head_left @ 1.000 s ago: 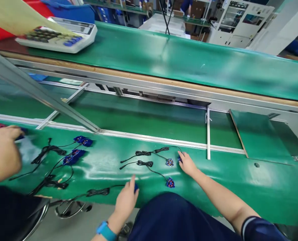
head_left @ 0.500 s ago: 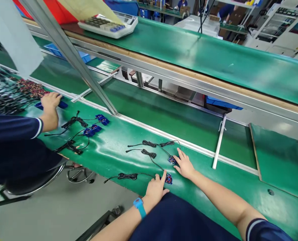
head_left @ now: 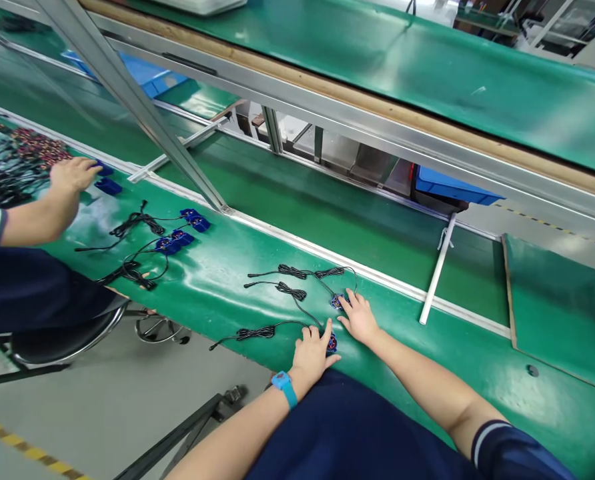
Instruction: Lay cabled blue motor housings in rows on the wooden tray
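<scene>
My left hand (head_left: pixel 309 359) lies low over the bench with its index finger stretched out and thumb apart. It rests against a small blue round part (head_left: pixel 332 343) with red inside, which it partly covers. My right hand (head_left: pixel 361 321) is spread, its fingertips on another blue part (head_left: pixel 337 301) farther back; anything under the fingers is hidden. Bundled black cables (head_left: pixel 255 333) run left from these parts across the green mat. Another tied black cable (head_left: pixel 291 291) lies between them, and a further pair of bundles (head_left: pixel 292 271) sits behind.
At left, a co-worker's hand (head_left: pixel 72 175) is by blue housings (head_left: pixel 108 186) and a heap of black cables (head_left: pixel 2 173). More wired blue parts (head_left: pixel 175 241) lie between us. A metal post (head_left: pixel 152 120) and raised shelf (head_left: pixel 327 60) stand ahead; a white rod (head_left: pixel 436 277) juts over the bench.
The view has tilted down and shifted slightly. My hands remain at the two blue parts, with little change in finger pose. The co-worker's hand has moved a little left.
</scene>
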Action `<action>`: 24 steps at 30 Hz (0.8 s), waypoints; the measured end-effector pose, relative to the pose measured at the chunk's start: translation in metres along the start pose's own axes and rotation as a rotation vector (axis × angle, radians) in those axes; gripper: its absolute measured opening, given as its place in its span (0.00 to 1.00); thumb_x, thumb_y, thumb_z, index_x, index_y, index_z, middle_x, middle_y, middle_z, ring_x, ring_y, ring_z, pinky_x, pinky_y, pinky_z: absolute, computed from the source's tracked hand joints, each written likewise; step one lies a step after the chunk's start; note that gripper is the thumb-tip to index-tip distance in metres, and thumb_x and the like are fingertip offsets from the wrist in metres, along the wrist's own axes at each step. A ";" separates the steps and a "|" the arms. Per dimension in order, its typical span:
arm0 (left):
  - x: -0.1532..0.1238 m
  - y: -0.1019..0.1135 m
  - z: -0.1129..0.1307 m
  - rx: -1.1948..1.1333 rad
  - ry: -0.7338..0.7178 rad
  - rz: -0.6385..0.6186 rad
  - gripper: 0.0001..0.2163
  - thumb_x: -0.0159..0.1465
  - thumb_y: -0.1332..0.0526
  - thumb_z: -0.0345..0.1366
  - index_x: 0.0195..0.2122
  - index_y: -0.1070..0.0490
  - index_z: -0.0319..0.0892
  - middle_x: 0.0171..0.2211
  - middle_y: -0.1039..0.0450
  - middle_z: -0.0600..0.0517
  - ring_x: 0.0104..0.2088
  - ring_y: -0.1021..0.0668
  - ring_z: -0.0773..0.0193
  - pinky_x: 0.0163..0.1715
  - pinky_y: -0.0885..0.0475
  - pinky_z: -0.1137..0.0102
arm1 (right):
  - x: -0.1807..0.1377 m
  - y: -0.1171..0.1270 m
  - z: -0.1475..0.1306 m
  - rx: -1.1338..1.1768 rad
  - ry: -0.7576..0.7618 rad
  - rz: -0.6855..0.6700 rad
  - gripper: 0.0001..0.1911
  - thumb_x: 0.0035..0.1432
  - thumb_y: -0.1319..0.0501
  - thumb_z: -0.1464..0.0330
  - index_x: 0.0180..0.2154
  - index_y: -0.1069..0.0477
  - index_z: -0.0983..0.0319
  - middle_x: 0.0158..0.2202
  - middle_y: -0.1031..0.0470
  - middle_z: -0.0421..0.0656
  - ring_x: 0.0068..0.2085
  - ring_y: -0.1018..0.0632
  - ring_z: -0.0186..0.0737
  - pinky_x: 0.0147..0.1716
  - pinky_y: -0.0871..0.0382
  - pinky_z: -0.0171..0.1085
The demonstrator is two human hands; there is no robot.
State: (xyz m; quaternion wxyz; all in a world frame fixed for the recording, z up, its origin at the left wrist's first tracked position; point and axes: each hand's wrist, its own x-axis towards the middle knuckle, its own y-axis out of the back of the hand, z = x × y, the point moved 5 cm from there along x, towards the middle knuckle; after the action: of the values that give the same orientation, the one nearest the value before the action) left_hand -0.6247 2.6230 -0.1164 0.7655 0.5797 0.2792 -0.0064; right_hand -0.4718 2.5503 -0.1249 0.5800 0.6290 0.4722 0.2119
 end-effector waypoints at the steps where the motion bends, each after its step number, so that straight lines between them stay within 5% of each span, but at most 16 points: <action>1: 0.000 -0.001 0.001 -0.012 0.006 0.008 0.44 0.59 0.34 0.56 0.71 0.52 0.48 0.54 0.35 0.33 0.54 0.32 0.37 0.44 0.25 0.50 | 0.000 -0.001 -0.001 -0.002 -0.002 -0.012 0.31 0.64 0.40 0.61 0.66 0.40 0.62 0.70 0.50 0.58 0.63 0.40 0.62 0.57 0.38 0.55; 5: 0.002 -0.005 0.007 -0.067 0.041 0.016 0.37 0.62 0.37 0.54 0.68 0.44 0.44 0.56 0.36 0.32 0.60 0.37 0.33 0.46 0.26 0.48 | 0.000 -0.003 0.000 -0.001 0.043 -0.023 0.31 0.65 0.42 0.60 0.67 0.43 0.59 0.64 0.39 0.56 0.59 0.36 0.58 0.55 0.37 0.54; 11: -0.007 -0.011 -0.004 -0.148 -0.003 0.024 0.29 0.63 0.37 0.45 0.63 0.37 0.40 0.58 0.36 0.32 0.63 0.38 0.36 0.53 0.31 0.45 | 0.014 -0.010 0.016 -0.081 0.208 0.017 0.34 0.66 0.46 0.62 0.70 0.51 0.53 0.70 0.47 0.52 0.60 0.36 0.60 0.53 0.34 0.55; 16: -0.028 -0.029 -0.026 -0.122 -0.106 0.063 0.34 0.63 0.38 0.50 0.66 0.42 0.39 0.58 0.36 0.31 0.61 0.36 0.36 0.54 0.33 0.43 | 0.012 -0.030 0.025 -0.069 0.320 0.159 0.31 0.67 0.50 0.56 0.67 0.43 0.60 0.59 0.31 0.54 0.51 0.28 0.54 0.52 0.32 0.51; 20: -0.037 -0.038 -0.036 -0.093 -0.147 0.054 0.38 0.60 0.38 0.59 0.64 0.40 0.38 0.56 0.34 0.30 0.58 0.33 0.37 0.52 0.32 0.43 | 0.014 -0.039 0.020 -0.090 0.313 0.297 0.37 0.64 0.50 0.44 0.61 0.36 0.65 0.52 0.27 0.56 0.48 0.25 0.55 0.49 0.29 0.50; 24: -0.038 -0.035 -0.041 -0.107 -0.099 0.025 0.37 0.58 0.36 0.61 0.60 0.35 0.40 0.53 0.31 0.31 0.56 0.30 0.39 0.49 0.30 0.46 | 0.020 -0.042 0.005 -0.120 0.263 0.355 0.35 0.65 0.54 0.42 0.50 0.28 0.64 0.43 0.24 0.54 0.42 0.24 0.54 0.45 0.28 0.50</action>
State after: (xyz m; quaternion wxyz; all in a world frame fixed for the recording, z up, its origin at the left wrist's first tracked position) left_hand -0.6860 2.6358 -0.1377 0.8083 0.5403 0.2337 -0.0107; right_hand -0.4735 2.5591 -0.1709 0.5038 0.6335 0.4121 0.4184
